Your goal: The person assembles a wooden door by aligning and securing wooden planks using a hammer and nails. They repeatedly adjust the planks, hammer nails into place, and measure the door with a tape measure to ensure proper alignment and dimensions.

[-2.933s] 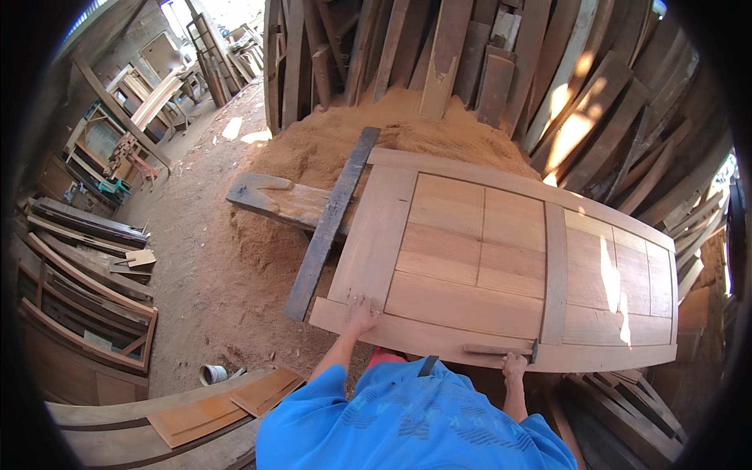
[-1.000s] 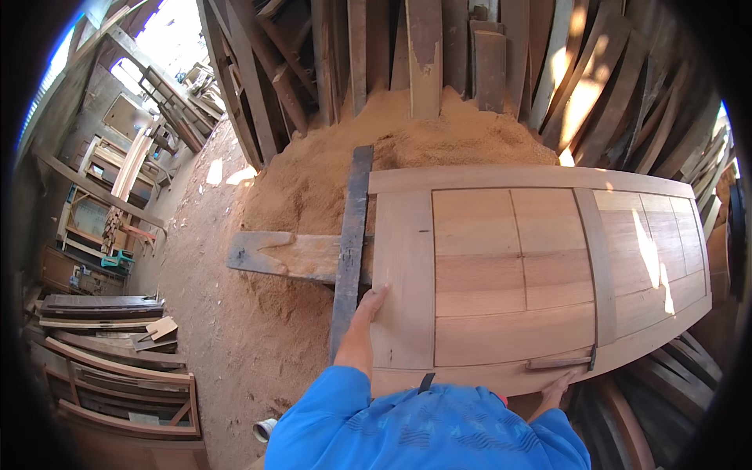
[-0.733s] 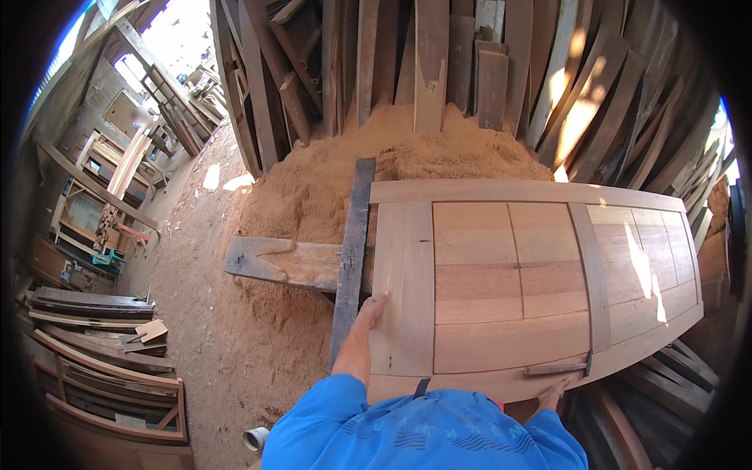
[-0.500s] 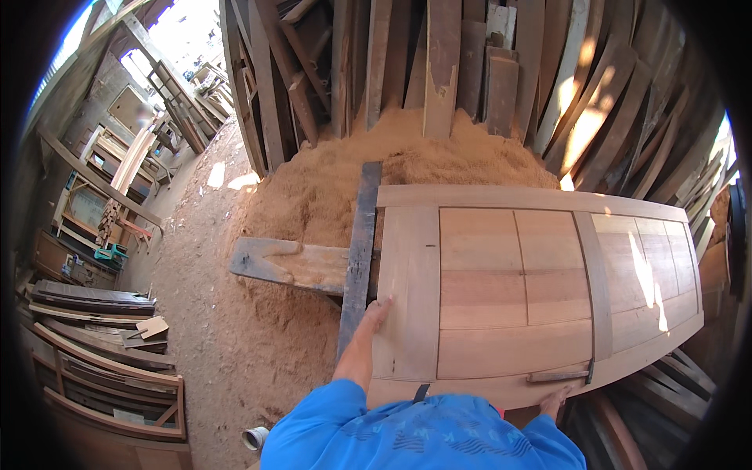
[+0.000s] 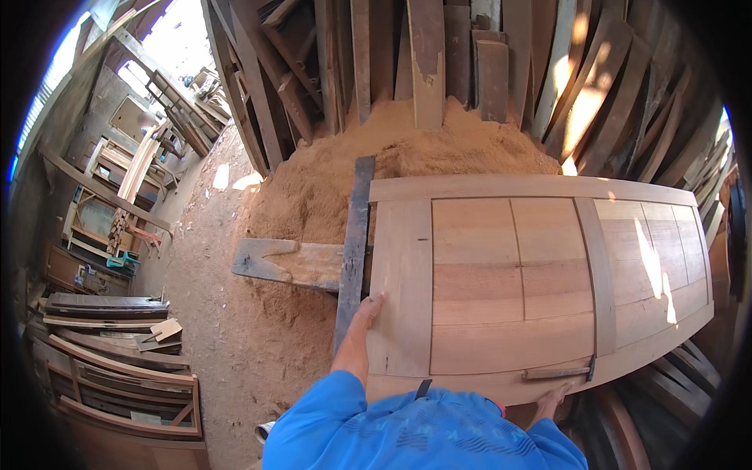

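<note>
A large pale wooden panel door lies flat in front of me, its left end beside a dark support beam. At its left edge my left hand is closed on the rim, with the fingers partly hidden below. My right hand holds the near edge, and its palm is partly hidden. On the door just above that hand rests a tool that looks like a hammer, with a slim wooden handle and a dark head at its right end. Neither hand touches it.
A worn plank juts left from the beam over heaped sawdust. Upright boards lean along the back. Stacked frames stand at the left, beside a dirt path. More timber lies under the door's right end.
The view has shifted slightly, so the left-hand stacks appear farther right and the back boards a little higher. Both hands keep their places on the door, and the tool lies where it was.
</note>
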`<act>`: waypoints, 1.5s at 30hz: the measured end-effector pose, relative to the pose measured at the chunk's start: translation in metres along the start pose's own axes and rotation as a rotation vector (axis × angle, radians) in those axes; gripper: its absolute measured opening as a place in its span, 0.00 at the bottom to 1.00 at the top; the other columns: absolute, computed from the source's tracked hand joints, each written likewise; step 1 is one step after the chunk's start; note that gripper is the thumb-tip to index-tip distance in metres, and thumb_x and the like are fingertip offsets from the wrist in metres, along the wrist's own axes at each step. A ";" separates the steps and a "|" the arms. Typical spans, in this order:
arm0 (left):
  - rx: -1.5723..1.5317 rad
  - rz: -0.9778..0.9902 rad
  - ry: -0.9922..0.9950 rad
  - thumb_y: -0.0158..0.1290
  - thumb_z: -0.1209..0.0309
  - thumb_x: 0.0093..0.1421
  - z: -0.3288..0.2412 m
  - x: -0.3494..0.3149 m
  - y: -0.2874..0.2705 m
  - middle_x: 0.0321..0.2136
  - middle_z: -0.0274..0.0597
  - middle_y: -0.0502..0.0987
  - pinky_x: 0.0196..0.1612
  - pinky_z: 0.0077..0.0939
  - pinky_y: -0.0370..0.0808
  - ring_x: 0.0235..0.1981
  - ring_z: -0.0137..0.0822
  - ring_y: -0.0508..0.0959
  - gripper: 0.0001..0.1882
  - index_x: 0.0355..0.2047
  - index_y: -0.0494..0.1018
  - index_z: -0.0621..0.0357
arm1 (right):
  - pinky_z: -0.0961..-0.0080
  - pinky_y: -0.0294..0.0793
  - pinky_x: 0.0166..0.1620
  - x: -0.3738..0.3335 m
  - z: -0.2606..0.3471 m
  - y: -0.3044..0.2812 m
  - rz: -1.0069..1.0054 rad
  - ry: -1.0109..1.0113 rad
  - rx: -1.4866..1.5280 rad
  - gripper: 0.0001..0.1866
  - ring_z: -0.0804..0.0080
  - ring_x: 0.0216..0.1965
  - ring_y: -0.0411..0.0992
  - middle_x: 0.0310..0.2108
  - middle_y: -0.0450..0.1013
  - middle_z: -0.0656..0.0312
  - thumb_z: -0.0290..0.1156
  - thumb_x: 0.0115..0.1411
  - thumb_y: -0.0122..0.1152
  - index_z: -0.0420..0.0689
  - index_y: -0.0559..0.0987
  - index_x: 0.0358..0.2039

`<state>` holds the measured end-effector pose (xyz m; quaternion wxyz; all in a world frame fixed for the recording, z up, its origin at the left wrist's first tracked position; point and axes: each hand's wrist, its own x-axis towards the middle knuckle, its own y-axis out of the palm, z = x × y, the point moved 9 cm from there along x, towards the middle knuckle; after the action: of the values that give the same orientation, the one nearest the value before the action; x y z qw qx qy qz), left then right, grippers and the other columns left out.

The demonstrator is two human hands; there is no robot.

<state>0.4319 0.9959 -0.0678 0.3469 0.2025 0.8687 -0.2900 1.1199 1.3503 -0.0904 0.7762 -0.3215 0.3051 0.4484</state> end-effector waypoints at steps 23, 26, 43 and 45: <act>0.016 -0.025 -0.035 0.57 0.39 0.55 -0.043 -0.040 0.014 0.54 0.52 0.74 0.55 0.42 0.71 0.55 0.44 0.73 0.44 0.57 0.68 0.66 | 0.47 0.61 0.64 -0.018 0.014 0.009 0.184 0.030 0.209 0.53 0.46 0.64 0.59 0.67 0.57 0.49 0.72 0.56 0.50 0.39 0.57 0.67; 0.029 -0.025 -0.033 0.55 0.38 0.57 -0.009 -0.029 -0.004 0.51 0.49 0.75 0.54 0.39 0.70 0.53 0.40 0.73 0.43 0.58 0.67 0.65 | 0.47 0.58 0.65 -0.022 0.014 0.017 0.236 0.055 0.137 0.52 0.46 0.65 0.58 0.68 0.55 0.50 0.71 0.57 0.48 0.41 0.57 0.68; -0.003 0.046 0.069 0.50 0.47 0.65 -0.055 -0.038 -0.003 0.56 0.53 0.71 0.60 0.43 0.67 0.60 0.44 0.69 0.36 0.57 0.68 0.70 | 0.52 0.55 0.68 -0.007 0.020 0.006 0.098 0.002 0.193 0.51 0.51 0.66 0.56 0.69 0.54 0.50 0.70 0.59 0.45 0.41 0.55 0.69; 0.060 -0.084 0.188 0.49 0.46 0.65 0.010 -0.008 -0.045 0.56 0.53 0.72 0.60 0.43 0.66 0.61 0.44 0.68 0.36 0.56 0.69 0.71 | 0.53 0.54 0.69 -0.011 0.000 0.014 0.104 0.013 0.159 0.50 0.51 0.66 0.57 0.69 0.54 0.49 0.69 0.60 0.46 0.40 0.56 0.68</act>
<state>0.4170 0.9547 -0.0517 0.2454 0.2025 0.8960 -0.3097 1.1030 1.3504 -0.0854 0.7730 -0.2453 0.3611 0.4603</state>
